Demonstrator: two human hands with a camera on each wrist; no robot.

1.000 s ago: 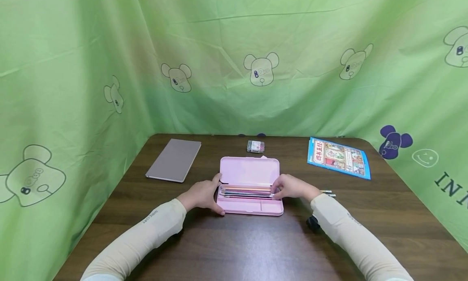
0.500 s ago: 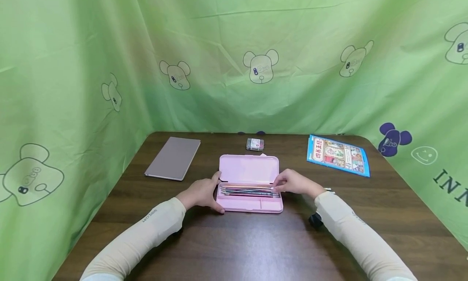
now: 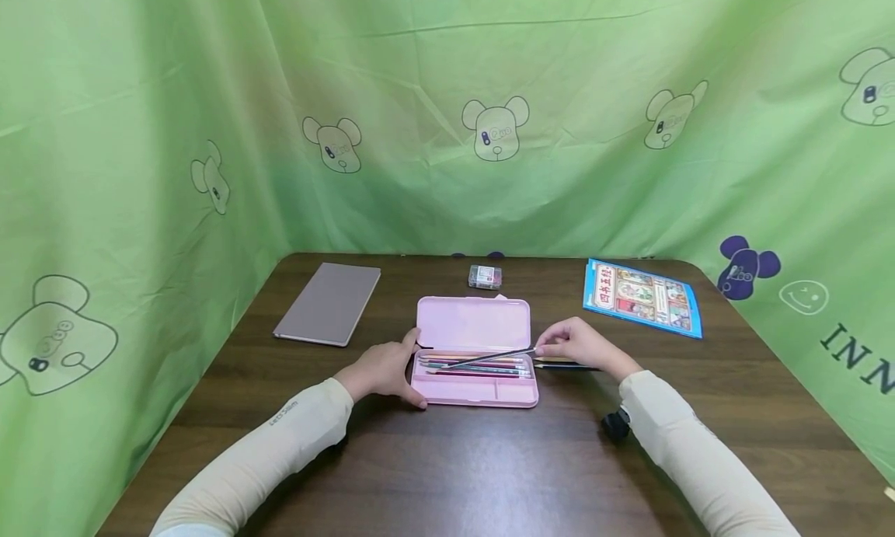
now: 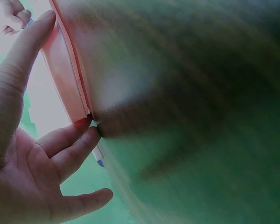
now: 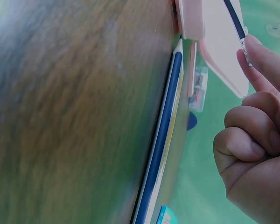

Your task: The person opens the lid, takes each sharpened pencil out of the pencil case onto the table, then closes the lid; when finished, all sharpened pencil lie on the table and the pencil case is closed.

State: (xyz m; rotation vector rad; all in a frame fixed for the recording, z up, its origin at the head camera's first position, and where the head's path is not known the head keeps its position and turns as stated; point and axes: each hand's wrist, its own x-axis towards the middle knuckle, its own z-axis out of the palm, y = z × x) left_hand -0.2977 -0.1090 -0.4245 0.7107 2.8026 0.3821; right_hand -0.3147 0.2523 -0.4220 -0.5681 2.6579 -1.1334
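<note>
An open pink pencil case [image 3: 478,393] lies mid-table, its lid tipped back. Several pencils [image 3: 482,372] fill its long compartment. My left hand [image 3: 383,368] holds the case's left end, thumb at the front corner and a finger toward the back; in the left wrist view the thumb [image 4: 30,49] lies along it and fingertips touch its end. My right hand [image 3: 579,343] pinches the end of a dark pencil [image 3: 489,357] between thumb and forefinger. That pencil slants down leftward over the compartment. In the right wrist view the other fingers [image 5: 245,133] are curled in.
More pencils [image 3: 565,364] lie on the table right of the case, below my right hand. A grey notebook [image 3: 329,304] lies back left. Behind the case is a small clear box [image 3: 485,277]. A blue-edged picture book [image 3: 642,298] lies back right. Green cloth surrounds the table's back and sides.
My right hand has moved right and up, lifting the dark pencil's end above the others in the case. The left hand has stayed on the case.
</note>
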